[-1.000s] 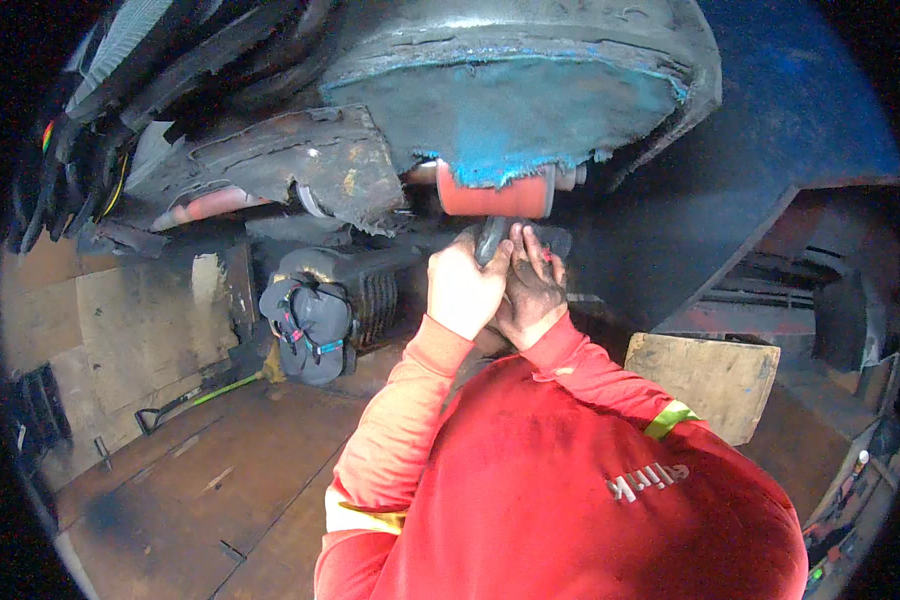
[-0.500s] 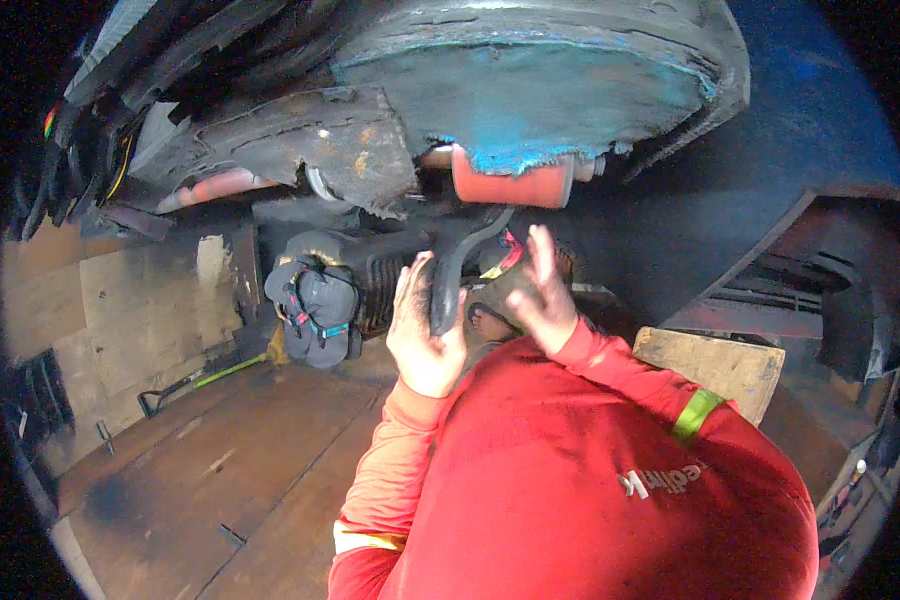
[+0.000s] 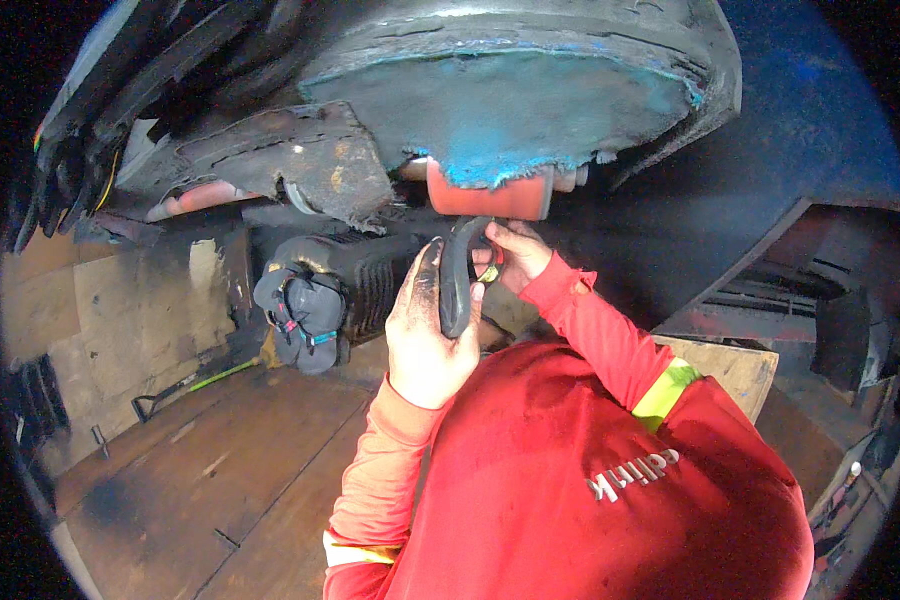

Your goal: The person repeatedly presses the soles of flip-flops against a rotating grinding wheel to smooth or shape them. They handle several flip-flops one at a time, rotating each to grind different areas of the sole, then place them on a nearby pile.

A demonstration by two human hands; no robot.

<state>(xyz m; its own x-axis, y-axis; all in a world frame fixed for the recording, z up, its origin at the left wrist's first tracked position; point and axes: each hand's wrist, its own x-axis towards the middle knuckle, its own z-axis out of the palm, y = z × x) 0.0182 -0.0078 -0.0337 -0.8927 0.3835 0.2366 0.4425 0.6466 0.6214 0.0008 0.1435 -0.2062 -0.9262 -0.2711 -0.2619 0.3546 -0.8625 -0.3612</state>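
Note:
A dark grey flip-flop (image 3: 456, 285), seen edge-on with a bit of coloured strap, is held upright between my hands. My left hand (image 3: 422, 345) grips its near end, the thumb on one side and dust-blackened fingers on the other. At the far end my right hand (image 3: 520, 255) closes on it, fingertips curled near the strap. Just beyond the flip-flop is a red sanding drum (image 3: 490, 195). Its upper side is covered by a frayed, dusty blue cloth (image 3: 500, 120). The sole's far end is close under the drum; whether they touch I cannot tell.
A packed row of grey flip-flops (image 3: 312, 312) is at the left. Dark hoses (image 3: 65, 185) hang at the upper left. A green-handled tool (image 3: 215, 375) lies by the board wall. A wooden board (image 3: 725, 370) stands at my right, below a dark blue panel (image 3: 800, 120).
My right hand has moved in from apart and closed on the flip-flop's far end. The left hand keeps its hold. The view has shifted slightly.

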